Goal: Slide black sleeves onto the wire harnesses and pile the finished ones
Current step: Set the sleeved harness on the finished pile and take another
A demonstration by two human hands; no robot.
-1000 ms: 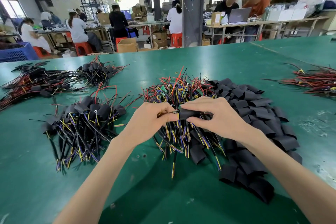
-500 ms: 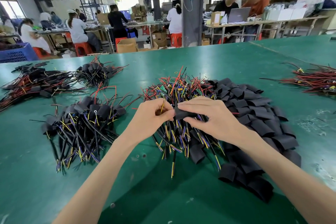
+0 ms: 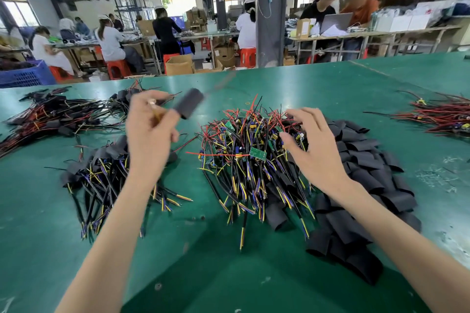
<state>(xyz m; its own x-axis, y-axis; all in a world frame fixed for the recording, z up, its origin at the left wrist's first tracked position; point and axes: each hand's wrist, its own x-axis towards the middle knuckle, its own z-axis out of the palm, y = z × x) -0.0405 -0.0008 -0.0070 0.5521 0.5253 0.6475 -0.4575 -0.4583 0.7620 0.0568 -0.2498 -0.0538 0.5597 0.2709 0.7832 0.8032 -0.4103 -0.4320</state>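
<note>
A sleeved harness (image 3: pixel 189 107) is pinched in the left hand (image 3: pixel 150 132) and held raised beside the finished pile (image 3: pixel 101 175), apparently for dropping there, while the right hand (image 3: pixel 314 147) is spread open above the bare harnesses (image 3: pixel 241 160), seemingly so another can be taken.

The sleeved harness (image 3: pixel 189 103) in my left hand (image 3: pixel 150 132) is blurred; my forearm (image 3: pixel 122 211) hides part of the finished pile (image 3: pixel 101 173); red wires (image 3: pixel 442 117) run off the right edge

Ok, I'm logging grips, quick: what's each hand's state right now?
Left hand: closed, pinching a sleeved harness held up in the air.
Right hand: open, fingers spread over the unsleeved harness pile, holding nothing.
</note>
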